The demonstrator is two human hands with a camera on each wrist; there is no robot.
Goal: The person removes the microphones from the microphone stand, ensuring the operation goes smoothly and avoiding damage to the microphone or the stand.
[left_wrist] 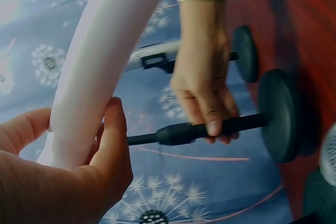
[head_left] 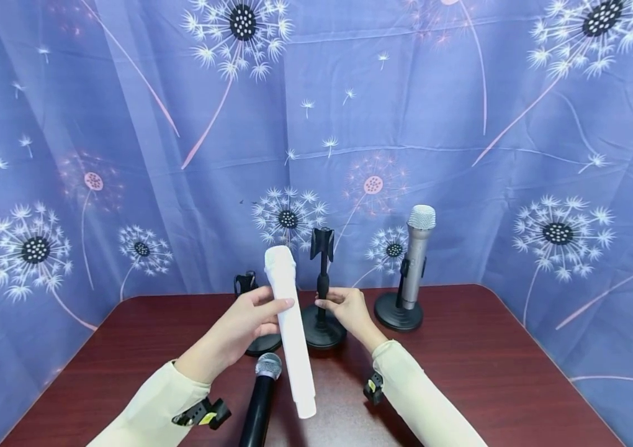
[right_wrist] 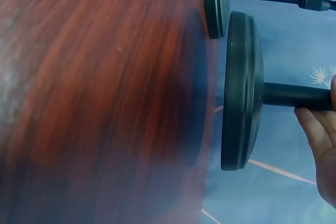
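My left hand (head_left: 251,318) grips a white microphone (head_left: 290,323) around its upper part, its head tilted up and away and its lower end towards me. My right hand (head_left: 353,311) pinches the stem of the middle black desktop microphone stand (head_left: 324,336), above its round base. The stand's forked clip at the top holds nothing. In the right wrist view, fingers (right_wrist: 315,132) touch the stem, and the base (right_wrist: 243,93) stands close over the wooden surface. The left wrist view shows the thumb and fingers wrapped around the white microphone (left_wrist: 100,66).
A silver microphone (head_left: 419,257) rests in a black stand (head_left: 398,315) at the back right. Another black stand (head_left: 246,282) is partly hidden behind my left hand. A black microphone (head_left: 260,397) with a silver head lies on the red-brown table (head_left: 478,366). A blue curtain (head_left: 316,112) hangs behind.
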